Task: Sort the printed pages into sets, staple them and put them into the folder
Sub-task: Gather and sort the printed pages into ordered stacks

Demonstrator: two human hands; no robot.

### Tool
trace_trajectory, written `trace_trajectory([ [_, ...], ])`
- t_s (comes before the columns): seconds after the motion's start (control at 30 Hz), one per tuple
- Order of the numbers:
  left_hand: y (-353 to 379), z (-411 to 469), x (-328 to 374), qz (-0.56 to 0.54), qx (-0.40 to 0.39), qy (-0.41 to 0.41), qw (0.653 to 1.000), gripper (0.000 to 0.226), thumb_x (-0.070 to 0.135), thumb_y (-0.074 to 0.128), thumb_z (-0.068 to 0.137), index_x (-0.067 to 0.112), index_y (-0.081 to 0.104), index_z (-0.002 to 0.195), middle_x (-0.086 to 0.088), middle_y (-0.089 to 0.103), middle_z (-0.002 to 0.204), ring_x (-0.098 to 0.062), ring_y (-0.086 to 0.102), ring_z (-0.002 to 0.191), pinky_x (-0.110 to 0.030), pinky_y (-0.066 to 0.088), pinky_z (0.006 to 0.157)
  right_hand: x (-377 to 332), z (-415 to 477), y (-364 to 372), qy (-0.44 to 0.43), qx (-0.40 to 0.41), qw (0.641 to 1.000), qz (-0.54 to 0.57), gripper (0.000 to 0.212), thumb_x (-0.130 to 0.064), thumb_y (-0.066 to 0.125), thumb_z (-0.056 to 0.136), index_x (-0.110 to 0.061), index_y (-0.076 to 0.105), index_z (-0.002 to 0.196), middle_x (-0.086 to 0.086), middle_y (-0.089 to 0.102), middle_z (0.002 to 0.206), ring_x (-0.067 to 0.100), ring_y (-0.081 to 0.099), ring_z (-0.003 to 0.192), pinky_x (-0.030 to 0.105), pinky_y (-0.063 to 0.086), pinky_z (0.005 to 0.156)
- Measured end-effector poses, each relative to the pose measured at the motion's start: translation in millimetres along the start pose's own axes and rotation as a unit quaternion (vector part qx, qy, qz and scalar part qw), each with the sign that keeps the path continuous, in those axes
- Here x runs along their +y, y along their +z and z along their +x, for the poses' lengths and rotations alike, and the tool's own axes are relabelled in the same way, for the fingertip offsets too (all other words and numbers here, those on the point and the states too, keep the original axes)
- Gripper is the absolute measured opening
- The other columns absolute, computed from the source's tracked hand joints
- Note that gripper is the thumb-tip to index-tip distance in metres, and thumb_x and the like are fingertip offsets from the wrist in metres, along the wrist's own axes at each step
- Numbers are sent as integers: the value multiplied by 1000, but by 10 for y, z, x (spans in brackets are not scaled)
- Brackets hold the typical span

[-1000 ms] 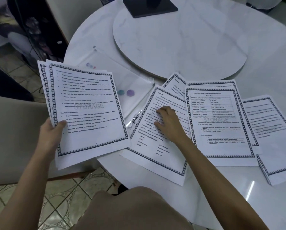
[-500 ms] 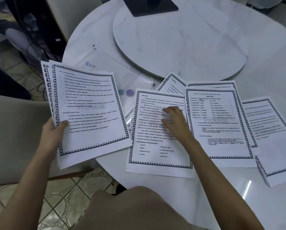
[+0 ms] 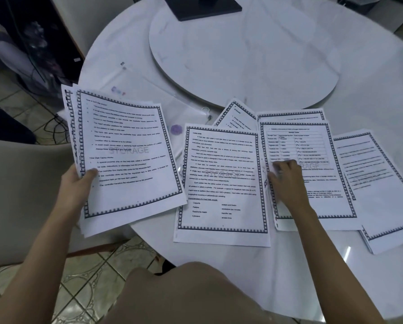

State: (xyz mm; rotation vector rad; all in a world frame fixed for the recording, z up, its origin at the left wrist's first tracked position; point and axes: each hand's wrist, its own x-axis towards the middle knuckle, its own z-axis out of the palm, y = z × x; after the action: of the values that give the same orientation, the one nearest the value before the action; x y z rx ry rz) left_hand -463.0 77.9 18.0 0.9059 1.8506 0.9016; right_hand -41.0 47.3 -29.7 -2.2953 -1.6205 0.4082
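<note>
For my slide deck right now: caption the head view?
Left hand holds a page stack; right hand touches the table page.

Bordered printed pages: a fanned stack (image 3: 125,157) held off the table's (image 3: 289,66) left edge; three piles (image 3: 221,183) flat along its near edge; clear folder (image 3: 163,108) behind.

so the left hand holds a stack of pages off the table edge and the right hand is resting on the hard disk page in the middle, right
Not quite. The head view shows the right hand resting on the page with the table, to the right of the HARD DISK page. The left hand does hold a stack of pages off the table edge.
</note>
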Motion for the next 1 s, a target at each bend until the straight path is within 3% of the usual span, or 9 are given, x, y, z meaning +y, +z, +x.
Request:
trace_trajectory([
  [0.2, 22, -10, 0, 3, 3, 2, 1000, 33, 10, 44, 96, 8, 49, 129, -13, 54, 132, -31, 52, 118, -43, 40, 101, 217, -2, -175, 38, 21, 999, -30, 34, -11, 60, 87, 3, 56, 117, 26, 48, 118, 39, 42, 112, 42, 37, 92],
  [0.37, 31, -19, -22, 5, 8, -2, 1000, 33, 11, 44, 96, 7, 49, 129, -15, 54, 132, -32, 52, 118, -41, 40, 99, -49, -189, -128, 49, 34, 996, 65, 29, -10, 54, 90, 1, 57, 116, 22, 47, 119, 34, 44, 114, 32, 37, 92],
  [0.47, 49, -44, -19, 6, 2, -2, 1000, 33, 11, 44, 96, 8, 49, 129, -14, 54, 132, -32, 52, 119, -40, 40, 97, -270, -328, 24, 72, 12, 994, 83, 27, -19, 55, 90, -2, 57, 111, 17, 48, 114, 29, 47, 108, 34, 40, 88],
  [0.57, 52, -78, -19, 15, -6, 3, 1000, 33, 9, 43, 97, 8, 48, 129, -13, 53, 133, -32, 51, 119, -39, 40, 95, -427, -390, 137, 93, 5, 994, 52, 38, -25, 60, 86, 1, 53, 114, 18, 47, 116, 31, 42, 113, 39, 40, 91],
  [0.77, 30, -93, -35, 22, -19, 13, 1000, 33, 8, 43, 96, 9, 49, 128, -12, 54, 131, -32, 52, 118, -43, 41, 98, -558, -379, 205, 120, 19, 991, 58, 42, -18, 65, 82, 5, 49, 113, 22, 44, 119, 34, 40, 115, 39, 38, 92],
  [0.9, 12, -102, -38, 20, -25, 17, 999, 33, 8, 44, 96, 10, 49, 128, -12, 55, 131, -32, 52, 118, -46, 41, 101, -558, -343, 198, 126, 34, 987, 90, 32, -7, 63, 80, 4, 52, 107, 21, 48, 113, 33, 44, 109, 37, 38, 89],
  [1.0, -5, -103, -41, 18, -25, 13, 999, 33, 9, 44, 96, 10, 49, 128, -11, 55, 131, -31, 53, 118, -47, 41, 101, -527, -302, 192, 130, 51, 983, 116, 17, 0, 56, 82, 2, 59, 98, 20, 53, 108, 33, 53, 100, 38, 47, 82],
])
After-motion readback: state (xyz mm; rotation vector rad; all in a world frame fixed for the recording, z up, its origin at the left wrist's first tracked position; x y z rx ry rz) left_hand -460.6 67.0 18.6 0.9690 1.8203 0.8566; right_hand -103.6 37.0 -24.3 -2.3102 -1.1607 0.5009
